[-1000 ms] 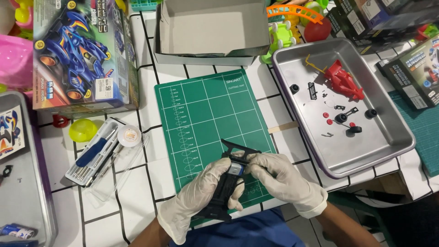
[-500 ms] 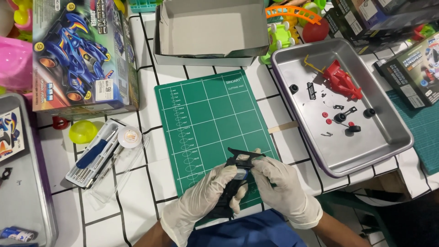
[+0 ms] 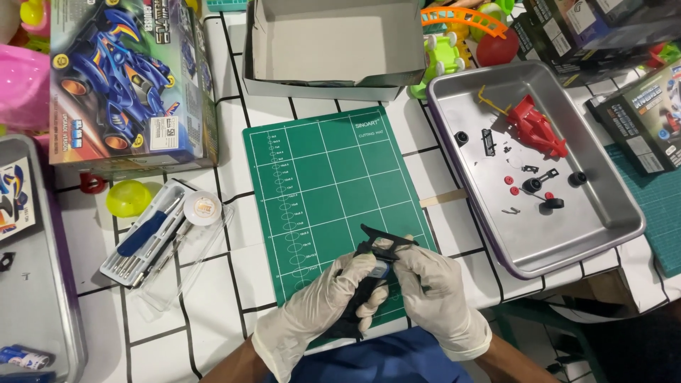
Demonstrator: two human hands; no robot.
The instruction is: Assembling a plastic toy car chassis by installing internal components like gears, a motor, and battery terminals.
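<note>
Both my hands wear white gloves and meet over the near end of a green cutting mat (image 3: 333,177). My left hand (image 3: 323,305) grips the lower part of a black toy-car chassis (image 3: 369,266) from the left. My right hand (image 3: 433,294) pinches the chassis near its top end, fingers curled on its right side. The chassis lies tilted, its far end pointing up the mat. Much of it is hidden under my fingers.
A metal tray (image 3: 603,213) on the right holds a red car body (image 3: 535,128), small black wheels and loose parts. An open grey box (image 3: 333,46) stands behind the mat. A toy-car box (image 3: 124,78), a screwdriver case (image 3: 152,234) and a yellow-green ball (image 3: 128,197) lie left.
My hands and the chassis have shifted slightly right and nearer; my right fingers have closed further around the chassis top. Nothing else moved.
</note>
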